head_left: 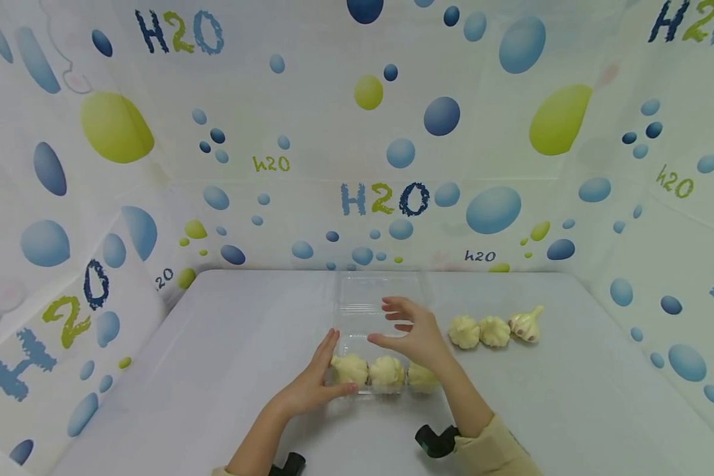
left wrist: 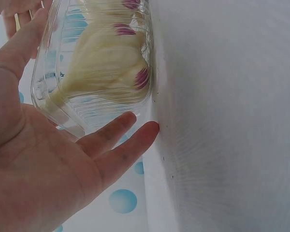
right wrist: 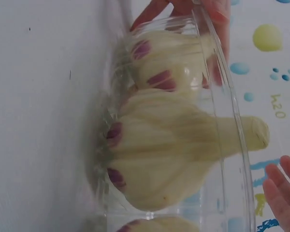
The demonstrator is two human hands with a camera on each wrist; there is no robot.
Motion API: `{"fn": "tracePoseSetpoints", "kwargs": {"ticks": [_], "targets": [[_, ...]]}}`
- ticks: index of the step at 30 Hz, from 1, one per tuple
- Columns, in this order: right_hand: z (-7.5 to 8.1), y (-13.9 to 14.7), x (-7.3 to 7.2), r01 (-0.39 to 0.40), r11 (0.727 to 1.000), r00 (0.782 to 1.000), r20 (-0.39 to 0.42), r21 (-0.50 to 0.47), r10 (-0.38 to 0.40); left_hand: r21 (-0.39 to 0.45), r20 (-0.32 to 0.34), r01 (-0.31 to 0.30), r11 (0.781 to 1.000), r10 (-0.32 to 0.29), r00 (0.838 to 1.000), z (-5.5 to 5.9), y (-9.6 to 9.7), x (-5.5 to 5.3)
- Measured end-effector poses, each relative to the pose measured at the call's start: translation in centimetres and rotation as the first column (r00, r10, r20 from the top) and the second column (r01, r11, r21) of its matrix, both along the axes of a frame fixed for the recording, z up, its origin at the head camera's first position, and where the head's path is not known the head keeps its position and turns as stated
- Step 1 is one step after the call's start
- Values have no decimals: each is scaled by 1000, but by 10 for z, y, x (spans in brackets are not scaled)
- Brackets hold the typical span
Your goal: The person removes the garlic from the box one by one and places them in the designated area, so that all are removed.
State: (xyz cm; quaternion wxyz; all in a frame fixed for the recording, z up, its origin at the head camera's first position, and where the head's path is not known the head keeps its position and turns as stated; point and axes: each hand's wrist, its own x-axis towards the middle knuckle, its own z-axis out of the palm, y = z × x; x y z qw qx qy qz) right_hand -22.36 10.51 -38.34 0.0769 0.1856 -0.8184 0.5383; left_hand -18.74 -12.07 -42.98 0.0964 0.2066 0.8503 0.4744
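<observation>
A clear plastic hinged container point(left wrist: 70, 113) lies on the table with its lid point(head_left: 357, 285) folded back. Three pale garlic bulbs point(head_left: 387, 375) sit in a row in its front half. Around the left front corner, my left hand point(head_left: 309, 389) rests with straight fingers along the end wall and the thumb at the front rim. Above the container's right part hovers my right hand point(head_left: 419, 338), fingers spread and nothing between them. From the right wrist view, a garlic bulb point(right wrist: 159, 145) shows purple marks and a stem poking past the rim.
Right of the container, three more garlic bulbs point(head_left: 494, 332) stand in a row on the white table point(head_left: 244, 317). A curtain point(head_left: 309, 119) with blue and green drops hangs behind and at both sides. A black wrist device point(head_left: 437, 441) is at the right cuff.
</observation>
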Motion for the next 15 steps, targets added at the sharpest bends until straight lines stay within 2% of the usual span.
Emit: {"fn": "tracePoseSetpoints", "kwargs": {"ticks": [4,6,9,11,13,15], "targets": [[-3,-6,0,-30,1000,1000,1,1,30,9,1,1,1000,-1,1000,0,0,0],[4,-9,6,-52,999,999,-1,3,52,11,1,3,1000,-3,1000,0,0,0],[2,-13,5,-76,997,997,-4,0,76,8,-3,4,1000,-4,1000,-1,0,0],[0,-15,5,-90,996,996,-6,-4,90,5,-7,3,1000,-3,1000,-1,0,0],[-10,-16,-2,-94,996,996,-8,-7,94,4,-9,2,1000,-2,1000,0,0,0],[-13,-18,-3,-102,995,995,-13,0,102,7,-8,2,1000,-2,1000,0,0,0]]}}
